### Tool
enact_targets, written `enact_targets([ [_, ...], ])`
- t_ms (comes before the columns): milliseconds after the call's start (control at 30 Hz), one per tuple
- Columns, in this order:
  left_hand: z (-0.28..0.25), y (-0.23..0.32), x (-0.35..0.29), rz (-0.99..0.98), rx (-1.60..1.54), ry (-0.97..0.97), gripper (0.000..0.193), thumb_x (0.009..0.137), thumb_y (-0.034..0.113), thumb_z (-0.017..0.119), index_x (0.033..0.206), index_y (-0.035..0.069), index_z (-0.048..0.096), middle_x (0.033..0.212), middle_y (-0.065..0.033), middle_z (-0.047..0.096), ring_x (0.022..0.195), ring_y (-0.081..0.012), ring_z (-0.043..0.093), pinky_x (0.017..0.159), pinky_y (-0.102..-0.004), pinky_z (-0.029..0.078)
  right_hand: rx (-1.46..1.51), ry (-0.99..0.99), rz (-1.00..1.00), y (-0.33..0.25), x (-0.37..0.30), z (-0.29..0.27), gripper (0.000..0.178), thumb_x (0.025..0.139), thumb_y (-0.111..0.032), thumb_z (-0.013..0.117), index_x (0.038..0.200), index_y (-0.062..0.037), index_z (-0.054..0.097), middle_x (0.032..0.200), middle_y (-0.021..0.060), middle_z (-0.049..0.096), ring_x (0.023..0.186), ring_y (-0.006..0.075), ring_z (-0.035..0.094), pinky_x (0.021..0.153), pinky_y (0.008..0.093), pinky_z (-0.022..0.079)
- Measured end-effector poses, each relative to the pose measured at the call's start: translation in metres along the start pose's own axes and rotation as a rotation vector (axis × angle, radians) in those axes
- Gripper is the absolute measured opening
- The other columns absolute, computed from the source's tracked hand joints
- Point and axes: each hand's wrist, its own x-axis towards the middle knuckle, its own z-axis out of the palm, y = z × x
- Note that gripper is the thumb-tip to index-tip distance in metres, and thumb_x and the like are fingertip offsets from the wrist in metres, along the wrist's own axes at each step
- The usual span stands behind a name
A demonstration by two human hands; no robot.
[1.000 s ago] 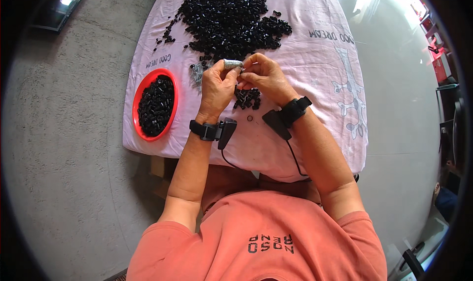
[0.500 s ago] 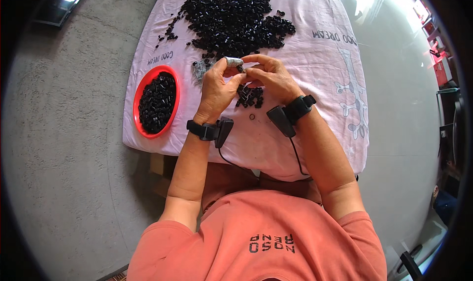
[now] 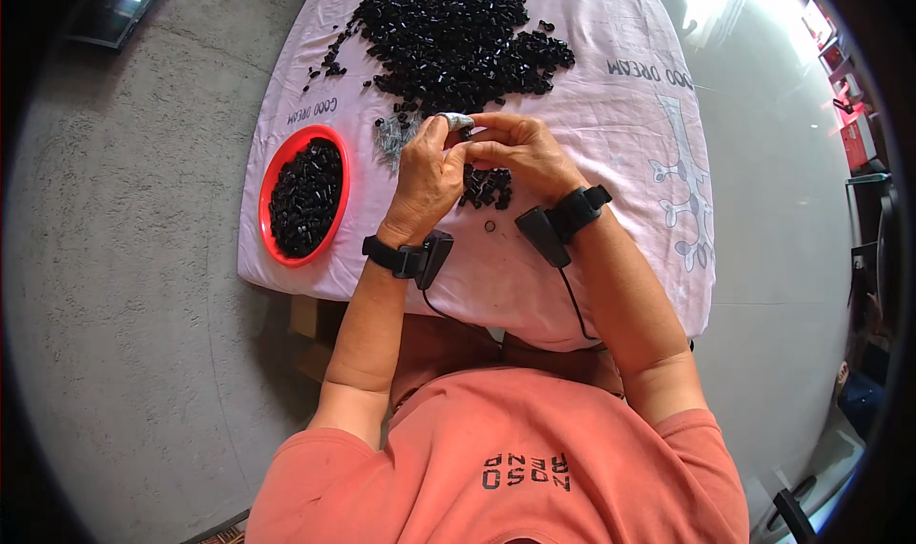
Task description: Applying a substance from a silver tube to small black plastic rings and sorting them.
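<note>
My left hand (image 3: 429, 174) and my right hand (image 3: 528, 153) meet fingertip to fingertip over the middle of the table. Between them is a small black piece (image 3: 466, 135), mostly covered by the fingers. A pale grey wrap covers the tip of one left finger. Both hands are closed in a pinch on the piece. Just below them lies a little cluster of black pieces (image 3: 489, 189), and a thin dark ring (image 3: 489, 226) sits nearer to me. Beside my left hand is a heap of small clear or grey bits (image 3: 391, 138).
A large heap of shiny black pieces (image 3: 448, 38) spreads over the far part of the cloth-covered table (image 3: 611, 258). At the left edge stands a red oval basin (image 3: 347, 200) filled with black pieces. Cables hang from the black devices strapped to both wrists.
Both hands stay over the same spot. The left hand has turned slightly and the fingers have shifted a little around the black piece.
</note>
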Motion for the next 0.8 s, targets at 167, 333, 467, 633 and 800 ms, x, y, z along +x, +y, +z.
enact_targets([
  [167, -0.001, 0.005, 0.001, 0.005, 0.031, 0.012, 0.017, 0.089, 0.000, 0.059, 0.105, -0.001, 0.061, 0.094, -0.0156, 0.066, 0.085, -0.0311, 0.068, 0.074, -0.0372, 0.054, -0.027, 0.053, 0.069, -0.005, 0.000, 0.004, 0.037, 0.094, -0.012, 0.068, 0.128, 0.0021, 0.060, 0.103, 0.0081, 0.072, 0.089, 0.0113, 0.069, 0.079, 0.0249, 0.059],
  [333, 0.005, 0.003, 0.003, -0.056, 0.010, 0.149, 0.013, 0.088, 0.001, 0.061, 0.101, -0.001, 0.063, 0.092, -0.0173, 0.067, 0.083, -0.0331, 0.067, 0.073, -0.0392, 0.053, 0.065, 0.110, 0.040, -0.003, 0.000, 0.002, 0.035, 0.097, -0.011, 0.063, 0.129, 0.0026, 0.058, 0.102, 0.0125, 0.072, 0.088, 0.0157, 0.071, 0.078, 0.0258, 0.059],
  [467, -0.025, -0.043, -0.013, -0.243, 0.040, 0.425, 0.016, 0.089, 0.004, 0.063, 0.105, 0.002, 0.066, 0.084, -0.0134, 0.070, 0.074, -0.0218, 0.068, 0.067, -0.0357, 0.054, 0.052, 0.252, -0.034, -0.003, 0.002, -0.010, 0.034, 0.098, -0.012, 0.061, 0.129, 0.0028, 0.057, 0.101, 0.0160, 0.072, 0.089, 0.0196, 0.072, 0.077, 0.0273, 0.059],
  [633, -0.086, -0.104, -0.055, -0.378, 0.568, 0.589, 0.012, 0.081, 0.005, 0.066, 0.088, -0.002, 0.060, 0.083, -0.0176, 0.061, 0.075, -0.0355, 0.061, 0.071, -0.0440, 0.051, -0.033, 0.268, 0.000, -0.003, 0.005, -0.008, 0.028, 0.099, -0.011, 0.060, 0.124, 0.0005, 0.061, 0.102, 0.0139, 0.071, 0.092, 0.0192, 0.071, 0.077, 0.0275, 0.059],
  [800, -0.070, -0.073, -0.043, -0.292, 0.479, 0.512, 0.009, 0.084, 0.006, 0.064, 0.089, -0.002, 0.063, 0.088, -0.0171, 0.062, 0.080, -0.0324, 0.062, 0.075, -0.0394, 0.051, -0.111, 0.242, 0.026, 0.009, 0.007, -0.010, 0.026, 0.099, -0.008, 0.058, 0.124, -0.0010, 0.061, 0.105, 0.0116, 0.070, 0.095, 0.0182, 0.070, 0.080, 0.0274, 0.058],
])
